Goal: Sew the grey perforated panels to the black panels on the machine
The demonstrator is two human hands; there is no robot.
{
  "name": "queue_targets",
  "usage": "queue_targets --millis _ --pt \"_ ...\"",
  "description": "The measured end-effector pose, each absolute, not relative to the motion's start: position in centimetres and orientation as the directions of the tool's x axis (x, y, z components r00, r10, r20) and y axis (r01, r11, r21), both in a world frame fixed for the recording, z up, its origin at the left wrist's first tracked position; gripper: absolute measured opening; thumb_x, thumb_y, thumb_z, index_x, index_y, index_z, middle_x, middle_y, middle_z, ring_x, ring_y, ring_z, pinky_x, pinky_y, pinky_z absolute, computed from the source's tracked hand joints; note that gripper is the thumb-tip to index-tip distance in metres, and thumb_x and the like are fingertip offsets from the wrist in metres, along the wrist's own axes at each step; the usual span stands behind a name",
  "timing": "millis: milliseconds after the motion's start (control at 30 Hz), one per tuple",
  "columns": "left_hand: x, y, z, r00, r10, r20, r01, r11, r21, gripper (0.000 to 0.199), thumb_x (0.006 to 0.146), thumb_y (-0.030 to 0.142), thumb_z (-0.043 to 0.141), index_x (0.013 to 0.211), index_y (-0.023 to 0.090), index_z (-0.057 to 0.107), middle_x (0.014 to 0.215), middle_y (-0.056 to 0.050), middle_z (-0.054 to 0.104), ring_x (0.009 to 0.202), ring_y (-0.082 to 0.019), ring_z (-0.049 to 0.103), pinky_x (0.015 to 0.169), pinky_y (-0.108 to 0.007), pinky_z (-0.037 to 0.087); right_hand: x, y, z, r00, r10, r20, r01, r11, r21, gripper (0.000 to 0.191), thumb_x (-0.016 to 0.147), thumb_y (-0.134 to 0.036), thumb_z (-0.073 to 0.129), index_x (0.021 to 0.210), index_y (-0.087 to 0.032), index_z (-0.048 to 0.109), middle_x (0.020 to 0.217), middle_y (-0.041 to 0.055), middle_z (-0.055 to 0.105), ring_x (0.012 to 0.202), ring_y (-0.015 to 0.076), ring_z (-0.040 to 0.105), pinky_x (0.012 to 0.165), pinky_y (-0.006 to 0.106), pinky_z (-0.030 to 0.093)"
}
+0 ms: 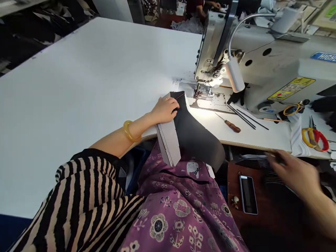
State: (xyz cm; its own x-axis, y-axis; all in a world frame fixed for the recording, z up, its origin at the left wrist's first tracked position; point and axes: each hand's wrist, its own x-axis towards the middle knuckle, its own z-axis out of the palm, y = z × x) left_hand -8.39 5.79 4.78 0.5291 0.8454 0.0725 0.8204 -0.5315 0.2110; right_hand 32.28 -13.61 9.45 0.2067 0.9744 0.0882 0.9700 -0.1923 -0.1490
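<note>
My left hand [165, 110] is closed on a dark fabric piece [194, 131] with a pale grey folded side [169, 141]. The piece lies over the table's front edge and hangs onto my lap, left of the needle area of the sewing machine [206, 91]. A red stitch line shows near its top edge. On the right, my right hand [291, 168] is blurred by motion below the table edge, over dark material beside a phone [248, 194]. Whether it holds anything is hidden by the blur.
On the table [78, 80], right of the needle, lie an awl [232, 126], thin black strips [245, 118] and scissors [315, 139] with red and yellow handles. A lamp [235, 75] hangs beside the machine head. Another person's arm [201, 11] shows at the back.
</note>
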Motion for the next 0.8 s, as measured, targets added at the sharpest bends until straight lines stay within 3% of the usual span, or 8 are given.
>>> queue_targets --millis 167,233,300,367,467,567,700,800 --pt "-9.4 6.1 3.8 0.544 0.834 0.091 0.794 -0.547 0.266 0.033 0.078 0.016 0.042 0.102 0.015 0.064 0.112 -0.013 0.066 0.105 -0.029 0.060 0.093 -0.049 0.044 18.9 -2.6 6.6 -0.277 0.954 0.110 0.900 0.298 -0.317 0.027 0.084 -0.037 0.047 0.094 -0.024 0.067 0.092 0.0077 0.073 0.084 0.0245 0.069 0.070 0.035 0.051" --pt "-9.9 5.9 3.6 0.562 0.821 0.102 0.777 -0.566 0.273 0.033 0.078 0.017 0.042 0.102 0.016 0.064 0.115 -0.013 0.066 0.109 -0.031 0.059 0.096 -0.051 0.042 14.3 0.7 5.8 -0.435 0.895 0.097 0.852 0.444 -0.277 0.031 0.085 -0.030 0.048 0.110 -0.025 0.067 0.114 0.0052 0.070 0.093 0.0219 0.068 0.072 0.032 0.051" --pt "-10.2 5.6 3.3 0.568 0.814 0.121 0.764 -0.576 0.290 0.033 0.080 0.019 0.042 0.104 0.016 0.065 0.120 -0.013 0.065 0.116 -0.031 0.057 0.101 -0.053 0.039 11.5 2.9 5.0 -0.595 0.803 -0.034 0.790 0.577 -0.207 0.045 0.083 -0.026 0.053 0.127 -0.029 0.060 0.137 0.0024 0.058 0.096 0.0223 0.067 0.067 0.032 0.052" --pt "-10.4 5.7 2.9 0.567 0.811 0.143 0.756 -0.581 0.302 0.033 0.081 0.018 0.041 0.102 0.017 0.066 0.122 -0.013 0.066 0.119 -0.031 0.056 0.104 -0.055 0.036 10.4 4.3 4.2 -0.566 0.816 -0.116 0.824 0.554 -0.118 0.053 0.085 -0.030 0.051 0.138 -0.027 0.051 0.147 0.0044 0.047 0.094 0.0248 0.067 0.062 0.034 0.051" --pt "-10.8 7.2 2.4 0.602 0.783 0.158 0.726 -0.618 0.301 0.035 0.082 0.016 0.039 0.102 0.018 0.067 0.122 -0.011 0.066 0.123 -0.030 0.054 0.109 -0.058 0.031 10.6 5.8 3.3 -0.332 0.940 -0.080 0.943 0.333 0.002 0.056 0.091 -0.036 0.041 0.143 -0.016 0.046 0.150 0.0109 0.043 0.088 0.0287 0.067 0.058 0.038 0.050" --pt "-11.7 9.9 2.2 0.689 0.712 0.136 0.655 -0.692 0.304 0.039 0.081 0.014 0.039 0.108 0.020 0.067 0.125 -0.008 0.065 0.126 -0.028 0.052 0.112 -0.059 0.026 11.3 6.6 3.1 -0.262 0.965 -0.036 0.965 0.262 0.015 0.053 0.089 -0.033 0.042 0.137 -0.015 0.051 0.147 0.0104 0.047 0.083 0.0282 0.066 0.054 0.037 0.047" --pt "-12.4 12.4 3.1 0.763 0.645 0.053 0.596 -0.732 0.331 0.043 0.074 0.013 0.043 0.106 0.028 0.068 0.113 -0.002 0.069 0.121 -0.028 0.054 0.112 -0.063 0.022 13.0 5.6 3.4 -0.223 0.972 0.080 0.975 0.224 -0.005 0.044 0.086 -0.030 0.045 0.127 -0.021 0.059 0.125 0.0103 0.063 0.068 0.0210 0.062 0.044 0.030 0.032" --pt "-11.7 12.5 4.2 0.754 0.652 0.085 0.590 -0.728 0.349 0.037 0.077 0.014 0.042 0.101 0.024 0.068 0.113 -0.005 0.065 0.115 -0.028 0.055 0.108 -0.057 0.034 15.4 4.3 3.4 -0.130 0.986 0.103 0.991 0.128 0.026 0.043 0.088 -0.044 0.047 0.121 -0.020 0.061 0.101 0.0101 0.067 0.063 0.0201 0.057 0.042 0.030 0.023"
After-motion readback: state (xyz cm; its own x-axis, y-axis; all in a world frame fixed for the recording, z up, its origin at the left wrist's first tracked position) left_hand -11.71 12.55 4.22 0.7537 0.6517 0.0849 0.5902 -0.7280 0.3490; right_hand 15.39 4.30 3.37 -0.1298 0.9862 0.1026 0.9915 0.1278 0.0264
